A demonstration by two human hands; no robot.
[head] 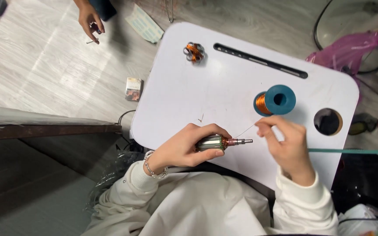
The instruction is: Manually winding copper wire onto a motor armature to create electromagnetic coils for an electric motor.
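My left hand (188,147) grips a small metal motor armature (217,142) with copper windings and a thin shaft pointing right. It hovers over the near edge of a white lap table (224,91). My right hand (284,143) pinches a fine copper wire (244,130) that runs from the armature up toward the fingertips. A blue spool of copper wire (275,100) stands on the table just beyond my right hand.
A small wound copper coil part (194,52) lies at the table's far left, beside a long dark slot (260,60). A round hole (328,121) is at the table's right. Another person's hand (90,22) reaches over the floor; a small box (133,88) lies there.
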